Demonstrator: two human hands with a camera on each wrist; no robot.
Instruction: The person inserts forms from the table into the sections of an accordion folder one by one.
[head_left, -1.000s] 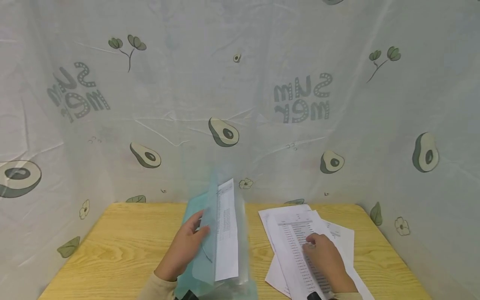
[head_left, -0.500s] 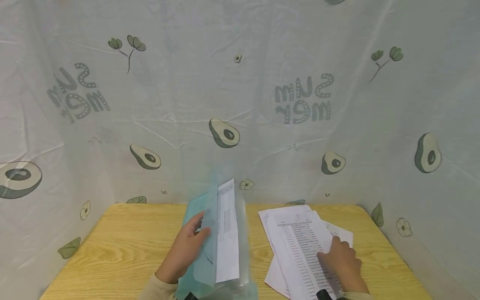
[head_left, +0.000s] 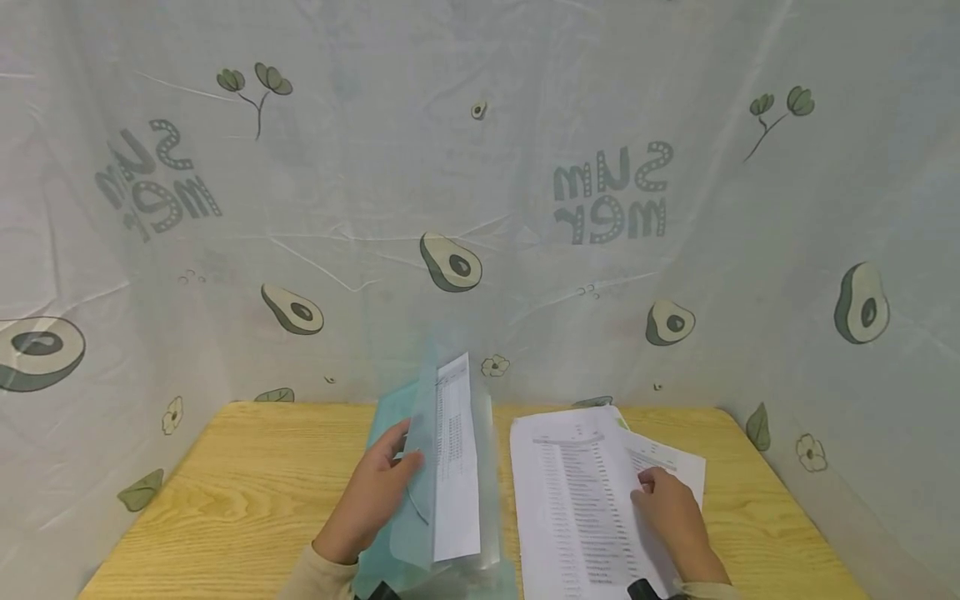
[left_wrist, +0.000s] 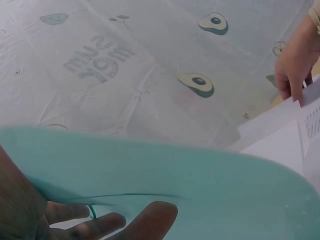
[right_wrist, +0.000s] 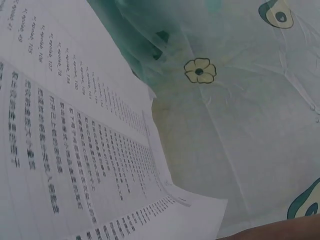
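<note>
On the left, a translucent teal plastic folder point(head_left: 412, 517) stands partly open, with a printed sheet point(head_left: 456, 475) inside it. My left hand point(head_left: 375, 492) holds the folder's raised cover, thumb point(left_wrist: 155, 220) bent against the teal plastic in the left wrist view. To the right lies a small pile of printed papers, the top sheet point(head_left: 573, 500) covered in rows of text. With thumb and forefinger, my right hand point(head_left: 671, 508) pinches the right edge of that top sheet, which bends upward; its printed rows point(right_wrist: 75, 140) fill the left of the right wrist view.
Another printed sheet point(head_left: 675, 458) sticks out at the right from under the top one. The yellow wood-grain table point(head_left: 247, 492) ends at the back against a pale curtain point(head_left: 360, 200) printed with avocados.
My right hand moved to the top sheet's right edge, then slightly left with it. The sheet has turned straighter and shifted left. My left hand and the folder stay put.
</note>
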